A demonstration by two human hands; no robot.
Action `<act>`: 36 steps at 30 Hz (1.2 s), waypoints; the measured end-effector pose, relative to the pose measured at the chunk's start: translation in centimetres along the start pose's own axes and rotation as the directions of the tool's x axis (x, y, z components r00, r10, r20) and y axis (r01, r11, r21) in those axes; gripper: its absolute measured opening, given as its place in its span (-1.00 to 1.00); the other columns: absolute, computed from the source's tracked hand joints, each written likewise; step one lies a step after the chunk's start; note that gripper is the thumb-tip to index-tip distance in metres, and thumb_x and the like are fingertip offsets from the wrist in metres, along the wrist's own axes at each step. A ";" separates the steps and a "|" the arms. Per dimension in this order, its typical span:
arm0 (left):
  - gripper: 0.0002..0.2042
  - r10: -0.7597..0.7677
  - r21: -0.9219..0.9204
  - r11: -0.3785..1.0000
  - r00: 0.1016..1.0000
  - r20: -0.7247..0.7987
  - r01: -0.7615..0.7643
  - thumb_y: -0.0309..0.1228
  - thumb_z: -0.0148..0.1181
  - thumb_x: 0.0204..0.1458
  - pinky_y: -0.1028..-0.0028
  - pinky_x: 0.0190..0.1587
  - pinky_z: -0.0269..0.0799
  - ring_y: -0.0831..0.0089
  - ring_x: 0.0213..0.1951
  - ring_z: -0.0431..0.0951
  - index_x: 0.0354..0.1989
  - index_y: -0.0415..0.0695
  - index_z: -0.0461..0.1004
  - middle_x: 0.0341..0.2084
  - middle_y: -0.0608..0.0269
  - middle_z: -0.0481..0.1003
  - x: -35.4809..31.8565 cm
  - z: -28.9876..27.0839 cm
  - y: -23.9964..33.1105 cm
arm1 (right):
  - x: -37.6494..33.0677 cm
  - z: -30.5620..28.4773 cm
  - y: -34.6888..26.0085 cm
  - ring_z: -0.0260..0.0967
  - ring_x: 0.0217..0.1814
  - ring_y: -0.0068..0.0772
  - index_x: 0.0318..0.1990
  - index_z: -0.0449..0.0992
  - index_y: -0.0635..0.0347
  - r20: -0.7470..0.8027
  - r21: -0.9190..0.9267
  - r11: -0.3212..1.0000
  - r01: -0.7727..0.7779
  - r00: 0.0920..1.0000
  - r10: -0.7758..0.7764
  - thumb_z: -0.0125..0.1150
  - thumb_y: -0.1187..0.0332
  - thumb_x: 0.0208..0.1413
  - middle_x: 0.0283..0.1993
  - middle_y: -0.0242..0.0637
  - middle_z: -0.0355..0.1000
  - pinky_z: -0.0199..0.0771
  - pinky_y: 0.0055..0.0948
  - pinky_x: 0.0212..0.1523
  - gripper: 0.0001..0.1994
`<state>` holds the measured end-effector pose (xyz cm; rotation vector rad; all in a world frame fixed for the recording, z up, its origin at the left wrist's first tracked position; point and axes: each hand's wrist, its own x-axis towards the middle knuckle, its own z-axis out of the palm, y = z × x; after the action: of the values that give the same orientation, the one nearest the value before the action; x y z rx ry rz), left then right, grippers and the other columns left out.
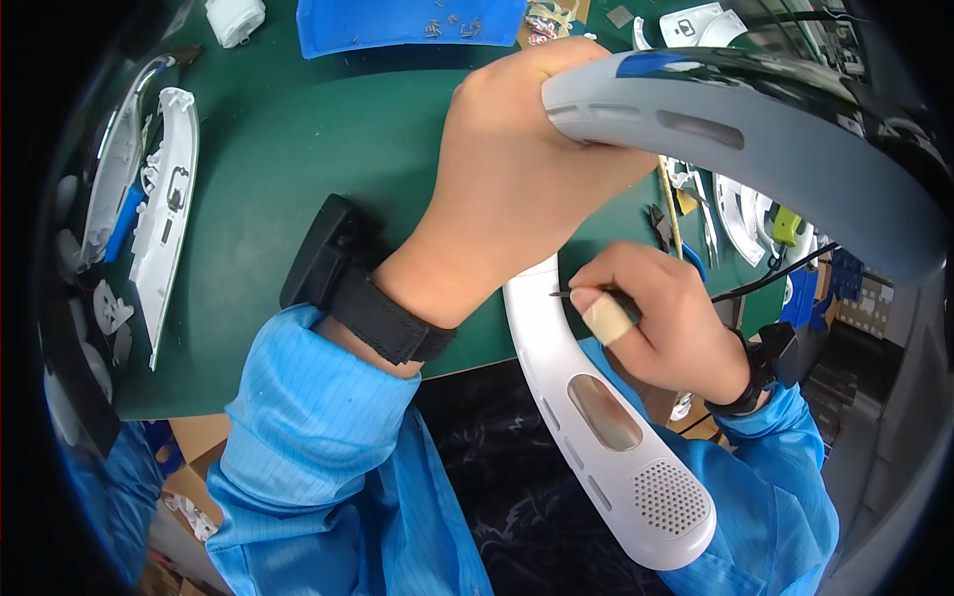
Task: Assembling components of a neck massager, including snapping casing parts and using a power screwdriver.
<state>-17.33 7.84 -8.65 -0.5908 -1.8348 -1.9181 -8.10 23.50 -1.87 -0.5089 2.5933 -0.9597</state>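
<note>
A white curved device that looks like a neck fan (553, 358) runs from upper right down toward my lap. It has slots along its edge, an oval window (605, 412) and a perforated grille (672, 498) at its lower end. My left hand (527, 159) is wrapped round its upper part, the fingers mostly hidden behind it. Beside the lower arm, my right hand (661, 318) pinches a thin pointed metal tool (559, 294), whose tip meets the white shell. Yellowish tape (607, 318) covers one digit of that hand.
A blue tray (407, 30) with small screws stands at the far edge of the green mat (298, 149). White shell halves (167, 219) lie at left. At right are pliers (661, 226), tweezers (707, 219), more shell parts and a green-yellow tool (786, 226) with a black cable.
</note>
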 end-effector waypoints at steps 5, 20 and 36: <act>-0.78 -0.029 0.017 0.999 0.999 0.035 0.028 -0.45 0.49 -0.21 0.45 -0.43 0.45 0.32 -0.55 0.57 -0.39 -0.18 0.57 -0.58 0.17 0.57 0.2 -0.4 0.6 | -0.1 -0.3 -0.2 0.52 -0.31 -0.18 -0.26 0.51 0.29 0.118 0.064 0.975 -0.215 0.971 0.206 0.24 0.51 0.15 -0.33 -0.18 0.50 0.49 -0.37 -0.27 -0.94; -0.81 -0.178 -0.106 0.977 0.981 0.080 0.186 -0.47 0.44 -0.17 0.45 -0.43 0.44 0.32 -0.54 0.55 -0.39 -0.19 0.57 -0.57 0.18 0.57 0.2 -0.1 0.4 | -2.2 4.4 0.6 0.45 -0.35 -0.18 -0.29 0.51 0.33 -0.322 0.090 0.996 -0.012 0.946 0.041 0.36 0.58 0.06 -0.35 -0.15 0.47 0.49 -0.35 -0.33 -0.88; -0.78 -0.185 -0.029 0.982 0.976 0.113 0.189 -0.48 0.48 -0.18 0.48 -0.42 0.45 0.41 -0.53 0.56 -0.35 -0.18 0.58 -0.56 0.21 0.58 0.0 -0.5 1.0 | -0.6 0.9 -1.2 0.45 -0.32 -0.04 -0.26 0.56 0.22 -0.070 -0.233 0.972 -0.010 0.998 -0.007 0.31 0.56 0.02 -0.36 -0.16 0.44 0.46 -0.21 -0.31 -0.88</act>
<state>-16.76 7.26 -7.88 -0.5642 -1.9873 -2.0851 -6.95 22.36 -1.59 -0.5403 2.7868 -0.6858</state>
